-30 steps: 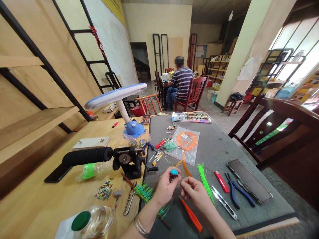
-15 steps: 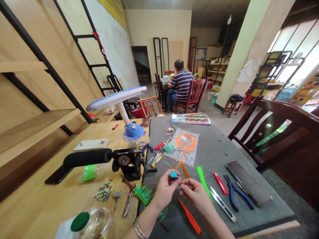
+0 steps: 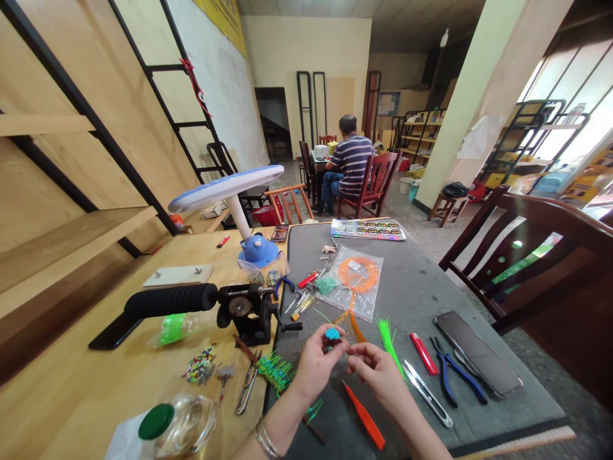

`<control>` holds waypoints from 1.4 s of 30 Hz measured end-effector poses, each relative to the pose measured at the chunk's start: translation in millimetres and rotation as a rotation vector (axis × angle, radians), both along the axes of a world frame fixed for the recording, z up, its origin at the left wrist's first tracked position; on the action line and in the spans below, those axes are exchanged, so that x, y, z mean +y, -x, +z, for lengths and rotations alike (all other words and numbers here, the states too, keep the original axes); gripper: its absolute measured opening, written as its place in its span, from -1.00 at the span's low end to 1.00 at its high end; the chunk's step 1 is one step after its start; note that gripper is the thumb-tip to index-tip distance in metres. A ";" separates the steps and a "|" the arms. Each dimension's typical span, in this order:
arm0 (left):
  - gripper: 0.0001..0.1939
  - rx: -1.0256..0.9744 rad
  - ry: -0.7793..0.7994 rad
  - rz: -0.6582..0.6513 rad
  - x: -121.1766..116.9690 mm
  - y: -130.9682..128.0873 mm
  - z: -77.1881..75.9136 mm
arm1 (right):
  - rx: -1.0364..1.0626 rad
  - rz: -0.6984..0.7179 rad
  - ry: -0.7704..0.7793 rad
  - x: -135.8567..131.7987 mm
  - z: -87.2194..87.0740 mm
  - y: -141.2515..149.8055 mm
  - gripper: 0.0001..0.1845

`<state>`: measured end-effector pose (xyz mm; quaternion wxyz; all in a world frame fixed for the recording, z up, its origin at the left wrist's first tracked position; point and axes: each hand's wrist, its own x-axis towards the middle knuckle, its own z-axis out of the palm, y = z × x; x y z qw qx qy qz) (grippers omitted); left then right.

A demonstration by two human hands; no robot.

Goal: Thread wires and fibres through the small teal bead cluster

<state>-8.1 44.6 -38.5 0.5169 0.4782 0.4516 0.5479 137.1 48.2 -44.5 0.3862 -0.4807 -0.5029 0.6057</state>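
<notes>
My left hand (image 3: 316, 367) pinches a small blue beaded piece (image 3: 332, 334) just above the grey mat (image 3: 416, 300). My right hand (image 3: 376, 372) is closed close beside it, its fingertips pinched near the piece; what they hold is too fine to make out. Under my right wrist lies an orange tweezer (image 3: 364, 416). Green strands (image 3: 389, 342) lie right of my hands, and a bundle of green-tipped pins (image 3: 275, 370) lies to the left.
A black-handled clamp tool (image 3: 215, 306) and a blue-and-white lamp (image 3: 239, 198) stand on the wooden table. A bag of orange cord (image 3: 357, 278), red lighter (image 3: 424, 353), scissors (image 3: 428, 393), blue pliers (image 3: 454, 370) and phone (image 3: 479, 351) lie on the mat. A person sits far back.
My hands have stayed together over the mat, shifting only slightly. The view has tilted a little.
</notes>
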 end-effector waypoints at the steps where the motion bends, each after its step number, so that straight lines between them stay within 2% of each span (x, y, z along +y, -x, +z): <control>1: -0.80 -0.002 0.004 0.011 0.3 0.2 -0.6 | -0.003 0.006 0.010 -0.7 -0.5 -0.6 -0.62; 5: -0.78 0.001 0.007 0.027 0.8 0.9 -2.6 | -0.064 0.011 -0.010 -1.6 -0.5 0.3 -0.70; 10: -0.78 -0.002 0.005 -0.021 0.7 2.0 -2.7 | -0.080 -0.010 -0.069 2.1 0.8 3.8 -0.70; 16: -0.81 0.024 -0.005 0.021 6.2 4.5 -4.8 | -0.093 0.033 -0.052 1.7 -6.3 1.6 -0.76; 22: -0.81 0.001 0.018 -0.007 6.3 3.8 -7.2 | -0.173 0.007 -0.125 4.7 -6.2 5.5 -0.75; 28: -0.81 -0.002 0.004 0.019 8.4 6.7 -14.0 | -0.206 0.044 -0.115 3.7 -7.4 3.6 -0.81; 31: -0.81 0.005 0.002 0.019 9.6 7.2 -16.6 | -0.293 0.007 -0.181 5.3 -8.2 5.3 -0.74; 36: -0.81 0.013 -0.003 0.010 10.4 7.9 -19.1 | -0.321 0.031 -0.239 9.2 -14.7 4.6 -0.81; 42: -0.82 0.039 -0.017 0.026 13.0 10.2 -22.2 | -0.400 0.033 -0.265 10.9 -21.5 4.9 -0.78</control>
